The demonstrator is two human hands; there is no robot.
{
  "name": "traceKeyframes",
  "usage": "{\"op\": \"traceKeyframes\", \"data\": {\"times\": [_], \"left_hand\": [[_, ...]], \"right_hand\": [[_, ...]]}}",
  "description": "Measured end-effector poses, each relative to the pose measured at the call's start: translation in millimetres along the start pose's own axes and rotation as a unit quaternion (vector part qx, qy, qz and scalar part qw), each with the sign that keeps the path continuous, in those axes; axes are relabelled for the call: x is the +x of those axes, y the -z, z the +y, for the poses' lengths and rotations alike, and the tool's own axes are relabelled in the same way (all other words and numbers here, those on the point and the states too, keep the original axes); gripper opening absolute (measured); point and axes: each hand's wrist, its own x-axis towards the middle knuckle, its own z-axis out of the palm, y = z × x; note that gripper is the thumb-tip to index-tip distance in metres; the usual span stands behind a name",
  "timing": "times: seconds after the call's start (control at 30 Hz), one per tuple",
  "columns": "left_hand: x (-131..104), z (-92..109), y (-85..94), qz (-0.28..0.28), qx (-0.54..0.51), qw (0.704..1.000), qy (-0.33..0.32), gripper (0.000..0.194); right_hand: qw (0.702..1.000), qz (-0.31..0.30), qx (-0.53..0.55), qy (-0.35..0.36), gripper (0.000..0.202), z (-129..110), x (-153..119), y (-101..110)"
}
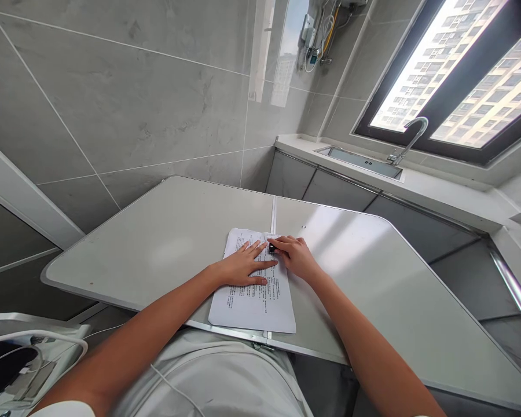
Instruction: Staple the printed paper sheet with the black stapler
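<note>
White sheets of paper (252, 313) with printed text lie on the folding table (191, 214), across its centre seam. My left hand (245, 266) rests flat on the printed page with its fingers spread. Near the top right of the page, my right hand (292, 252) is closed round a small black object (271, 248), which sits against the paper. The fingers hide part of this object, so its exact kind is unclear.
A counter (451, 188) with a sink (364, 162) and a faucet (417, 136) runs beyond the table under the window. White cables (35, 335) hang over a rack at the lower left.
</note>
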Motion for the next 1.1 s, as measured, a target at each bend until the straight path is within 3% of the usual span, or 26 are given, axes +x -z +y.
{"op": "traceKeyframes", "data": {"times": [0.37,0.57,0.77,0.9,1.0,1.1], "left_hand": [[-1,1,2.0,0.011,-0.002,1.000,-0.007,0.064],[-3,-2,1.7,0.005,0.015,1.000,-0.007,0.068],[-2,-10,-4.1,0.001,0.025,1.000,0.009,0.088],[-1,-10,-3.8,-0.019,0.030,0.999,0.026,0.092],[-1,-8,-3.9,-0.013,0.031,0.999,0.023,0.086],[0,-9,-1.2,0.033,0.017,0.999,0.015,0.079]], "right_hand": [[0.989,-0.053,-0.136,-0.013,0.044,-17,2,-10],[1.000,-0.017,-0.008,-0.009,0.053,15,-7,9],[0.989,-0.007,-0.050,-0.137,0.040,47,-10,20],[0.969,0.074,-0.070,-0.226,0.032,42,-8,18],[0.962,0.166,-0.047,-0.213,0.034,25,-4,15],[0.960,0.208,0.021,-0.184,0.033,3,2,9]]}}
